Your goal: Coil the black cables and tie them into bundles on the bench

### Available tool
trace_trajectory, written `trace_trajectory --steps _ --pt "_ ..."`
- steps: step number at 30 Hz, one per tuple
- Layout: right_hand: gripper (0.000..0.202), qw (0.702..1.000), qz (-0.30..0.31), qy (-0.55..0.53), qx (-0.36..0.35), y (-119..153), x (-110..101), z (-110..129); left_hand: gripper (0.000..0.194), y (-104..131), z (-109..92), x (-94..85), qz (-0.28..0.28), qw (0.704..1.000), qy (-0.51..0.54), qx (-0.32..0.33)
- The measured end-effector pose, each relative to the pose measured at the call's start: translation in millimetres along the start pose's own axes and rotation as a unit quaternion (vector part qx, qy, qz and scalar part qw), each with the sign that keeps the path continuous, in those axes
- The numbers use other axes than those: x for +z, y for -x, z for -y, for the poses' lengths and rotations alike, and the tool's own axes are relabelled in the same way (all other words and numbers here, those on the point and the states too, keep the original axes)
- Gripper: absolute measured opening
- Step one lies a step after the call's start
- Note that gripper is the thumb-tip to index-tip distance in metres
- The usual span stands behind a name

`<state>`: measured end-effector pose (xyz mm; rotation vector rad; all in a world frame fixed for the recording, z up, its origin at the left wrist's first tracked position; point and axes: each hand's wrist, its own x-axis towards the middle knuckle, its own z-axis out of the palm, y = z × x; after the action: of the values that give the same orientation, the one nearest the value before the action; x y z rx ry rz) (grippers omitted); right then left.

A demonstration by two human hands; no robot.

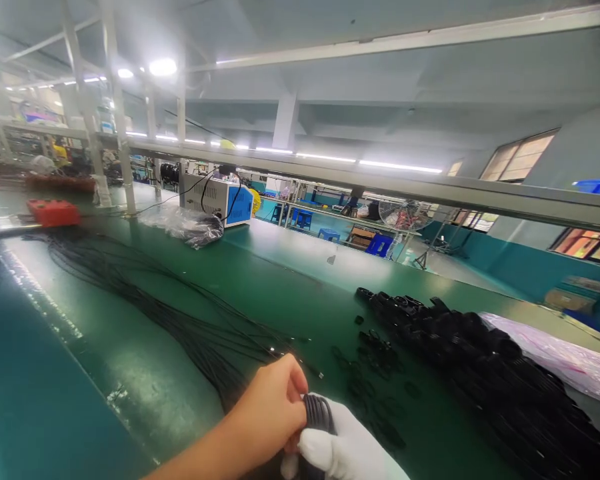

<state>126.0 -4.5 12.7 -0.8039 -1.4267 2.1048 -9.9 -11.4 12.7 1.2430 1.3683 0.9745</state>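
My right hand [343, 437], in a white glove, grips a small coil of black cable [319, 412] at the bottom centre, thumb on the near side. My bare left hand [273, 403] is closed against the left side of that coil, its fingertips curled at the cable and partly hidden. Beyond and left of my hands, a long bundle of loose black cables [180, 320] runs over the green table. A few small metal ends show near my left hand. Thin black loops [380, 350] lie scattered to the right of my hands.
A large heap of coiled black cables [460, 360] covers the table's right side, beside pinkish plastic wrapping [560, 353]. Clear plastic bags [185, 225] lie before a blue-and-white machine [220, 197]. A red object [54, 213] sits at far left. A shelf beam [330, 170] spans above the table.
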Motion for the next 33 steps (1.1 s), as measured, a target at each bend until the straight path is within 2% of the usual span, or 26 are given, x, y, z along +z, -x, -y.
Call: trace_trajectory --steps 3,5,9,10,14,16,19,22,25,28,30,33 --pt "0.045 0.999 0.004 0.037 0.010 -2 -7 -6 0.019 -7 0 1.4 0.016 1.000 0.003 -0.024" --pt "0.042 0.999 -0.021 0.032 0.020 -3 -12 -9 0.019 -7 -2 -1.1 0.007 1.000 -0.022 -0.018" --pt "0.035 0.995 -0.061 -0.077 -0.007 -1 -13 -9 0.010 8 -4 -9.3 -0.074 0.982 -0.160 0.072" --pt "0.035 0.991 -0.065 -0.111 -0.020 0 -11 -7 0.008 13 -2 -9.6 -0.076 0.972 -0.196 0.100" --pt "0.025 0.981 -0.027 -0.178 -0.075 -1 -5 -7 0.017 27 14 1.2 -0.014 0.942 -0.278 0.187" --pt "0.019 0.978 -0.008 -0.182 -0.101 -2 -6 -10 0.019 27 19 6.9 -0.018 0.935 -0.290 0.203" --pt "0.017 0.972 -0.007 -0.216 -0.089 -3 -11 -14 0.016 26 15 1.8 -0.004 0.945 -0.267 0.187" --pt "0.025 0.972 0.009 -0.233 -0.008 3 -15 -12 0.014 26 3 -15.8 0.012 0.977 -0.164 0.134" --pt "0.027 0.977 0.046 -0.205 0.036 9 -16 -8 0.017 23 -5 -24.3 0.007 0.987 -0.114 0.110" --pt "0.031 0.988 0.059 -0.143 0.007 8 -15 -12 0.022 18 -2 -15.6 0.004 0.981 -0.154 0.121" --pt "0.036 0.994 0.064 -0.088 -0.019 5 -17 -16 0.018 14 3 -6.9 -0.017 0.975 -0.180 0.127" --pt "0.033 0.997 0.060 -0.012 -0.038 1 -19 -16 0.011 12 8 1.1 -0.028 0.970 -0.204 0.126"
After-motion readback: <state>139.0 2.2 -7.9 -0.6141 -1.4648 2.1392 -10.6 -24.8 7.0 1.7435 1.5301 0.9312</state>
